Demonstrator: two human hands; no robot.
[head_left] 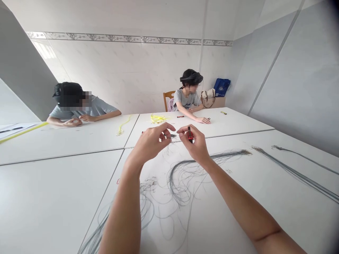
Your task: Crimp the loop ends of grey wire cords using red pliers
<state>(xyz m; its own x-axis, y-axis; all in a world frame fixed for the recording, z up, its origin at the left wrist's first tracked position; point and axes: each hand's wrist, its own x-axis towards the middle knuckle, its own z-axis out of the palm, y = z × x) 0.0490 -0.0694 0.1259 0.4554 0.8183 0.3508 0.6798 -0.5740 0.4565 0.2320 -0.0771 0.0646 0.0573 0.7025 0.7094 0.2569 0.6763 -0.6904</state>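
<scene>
My left hand [151, 144] is raised over the table with its fingers curled toward the thumb; what they pinch, if anything, is too fine to make out. Dark plier-like tips [172, 135] show beside these fingers, and whether they are held or lie behind is unclear. Facing it, my right hand [195, 141] is closed around a small red-and-black tool [190, 135], its thumb and index finger close together. The fingertips of both hands nearly meet. Below them, a bundle of thin grey wires [176, 170] curves over the white table [217, 218].
More grey wires [92, 236] lie at lower left, and straight bundles [293, 171] at right. Yellow strands [158, 119] lie across the table. Two people [187, 98] sit opposite, one with a hand near a small dark tool. A yellow item [224, 113] is at far right.
</scene>
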